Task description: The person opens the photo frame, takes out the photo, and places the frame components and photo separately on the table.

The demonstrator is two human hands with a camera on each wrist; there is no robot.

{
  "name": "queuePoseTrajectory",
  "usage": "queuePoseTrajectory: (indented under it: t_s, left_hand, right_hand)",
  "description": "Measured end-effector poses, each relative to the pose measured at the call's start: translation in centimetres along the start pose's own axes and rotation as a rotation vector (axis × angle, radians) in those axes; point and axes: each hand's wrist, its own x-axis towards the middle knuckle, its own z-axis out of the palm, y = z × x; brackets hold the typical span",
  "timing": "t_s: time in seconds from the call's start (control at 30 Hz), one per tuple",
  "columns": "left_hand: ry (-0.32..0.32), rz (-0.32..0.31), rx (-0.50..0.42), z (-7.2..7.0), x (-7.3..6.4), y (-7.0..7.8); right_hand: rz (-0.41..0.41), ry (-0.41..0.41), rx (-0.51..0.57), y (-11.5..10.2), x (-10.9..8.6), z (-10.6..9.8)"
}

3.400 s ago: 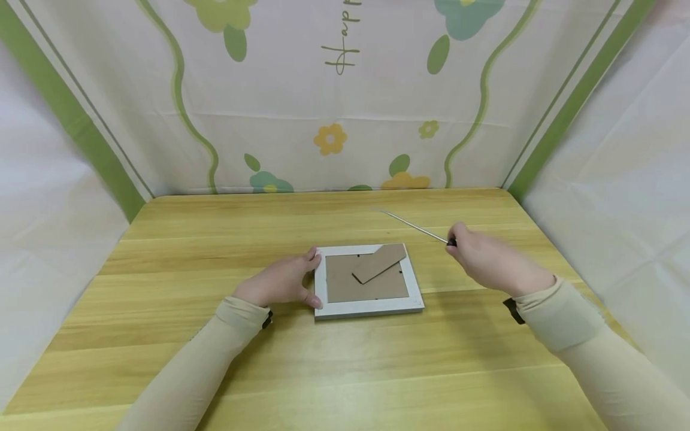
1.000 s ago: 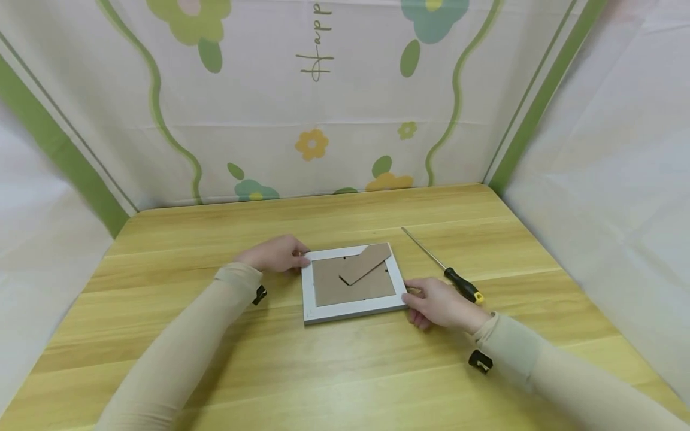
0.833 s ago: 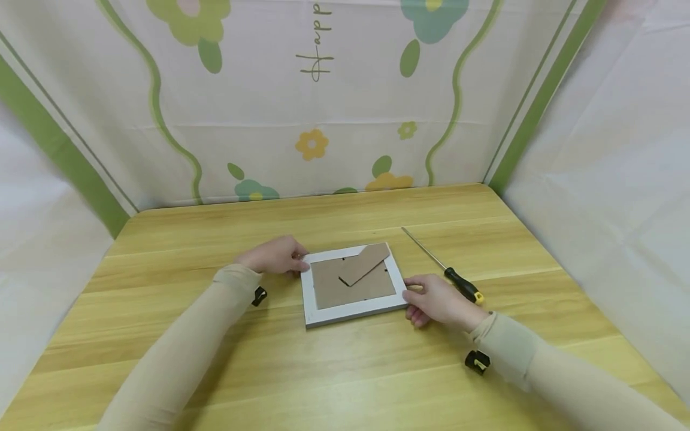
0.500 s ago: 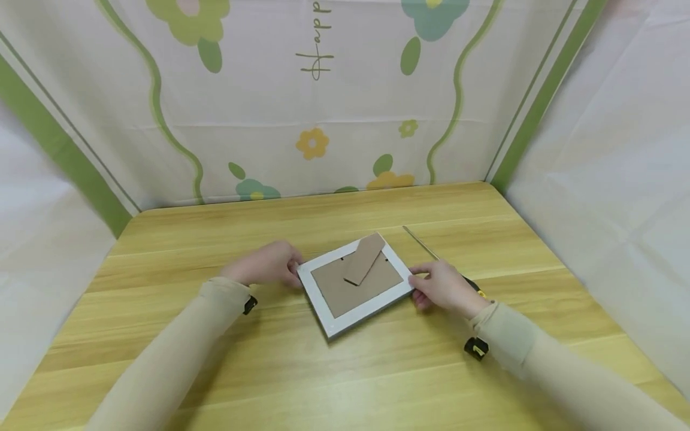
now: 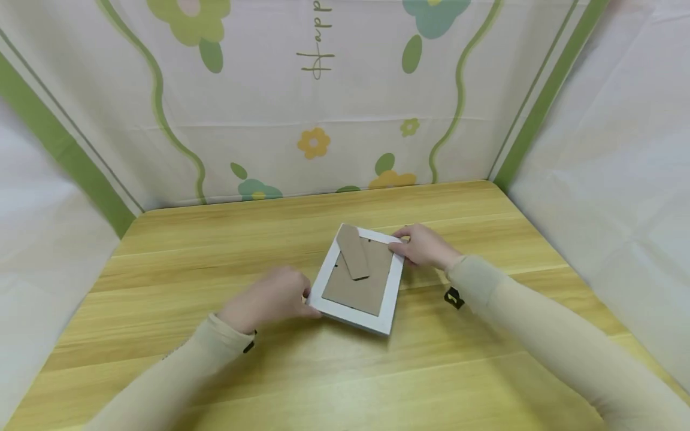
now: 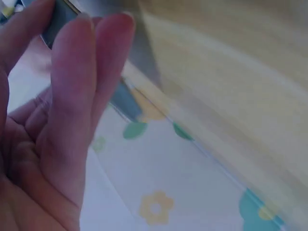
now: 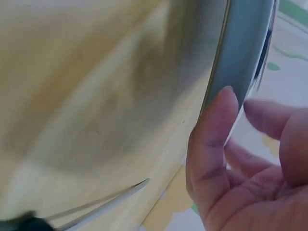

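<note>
A white-rimmed picture frame is back side up, with a brown backing board and a cardboard stand flap showing. It sits at an angle, close over the table. My left hand pinches its near left corner. At the far right corner my right hand grips the rim, thumb on top and fingers along the side. In the right wrist view the frame's grey side edge lies between thumb and fingers. A screwdriver lies on the table below that hand; in the head view the right hand and arm mostly hide it.
The wooden table runs back to a flower-patterned cloth. White cloth walls stand to the left and right. Black wrist mounts sit at my cuffs.
Earlier my right hand held the screwdriver, then put it on the table and took the picture frame. Both hands have since turned the frame counterclockwise, left hand moving nearer, right hand farther away.
</note>
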Motion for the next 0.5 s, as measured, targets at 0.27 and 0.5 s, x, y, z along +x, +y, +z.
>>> queuePoseTrajectory:
  t_s: [0.27, 0.5]
  left_hand:
    - [0.011, -0.077, -0.089, 1.7, -1.1, 3.0]
    - [-0.015, -0.149, -0.070, 3.1, -0.9, 3.8]
  right_hand:
    - [-0.038, -0.118, -0.137, -1.3, 3.0, 0.2]
    - [-0.064, -0.137, -0.194, -2.0, 4.8, 0.7]
